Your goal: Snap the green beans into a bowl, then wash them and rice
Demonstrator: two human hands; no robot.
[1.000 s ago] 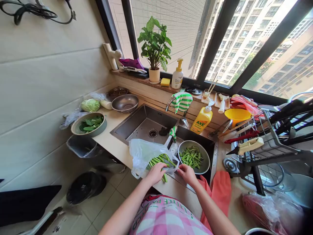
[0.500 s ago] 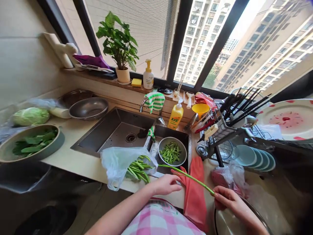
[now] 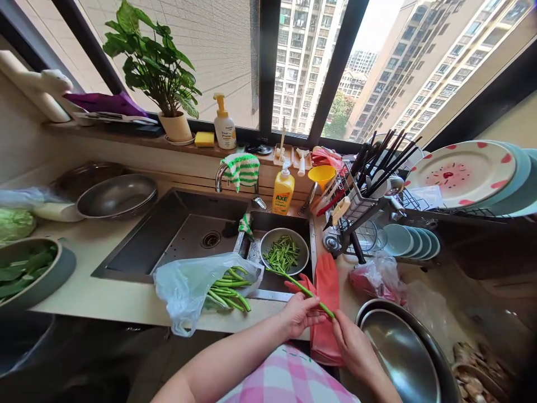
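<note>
A long green bean (image 3: 298, 286) is held at its near end between both hands; its far end points at the metal bowl of cut bean pieces (image 3: 282, 255) in the right sink basin. My left hand (image 3: 300, 313) pinches the bean from the left. My right hand (image 3: 351, 341) grips its near tip from the right. Both hands hover above the counter edge, over an orange rubber glove (image 3: 326, 296). A clear plastic bag (image 3: 187, 285) with several whole green beans (image 3: 229, 291) lies just to the left of my left hand.
The steel sink (image 3: 184, 229) is behind the bag. Nested metal bowls (image 3: 403, 352) sit at the right front. A dish rack (image 3: 377, 201) with plates and chopsticks stands at the right. A colander of leaves (image 3: 29, 271), a cabbage (image 3: 14, 224) and steel basins (image 3: 115, 196) are on the left.
The view has swung right. One bean was pulled from the bag and stretched wide between the hands; now the hands have come close together at its near end.
</note>
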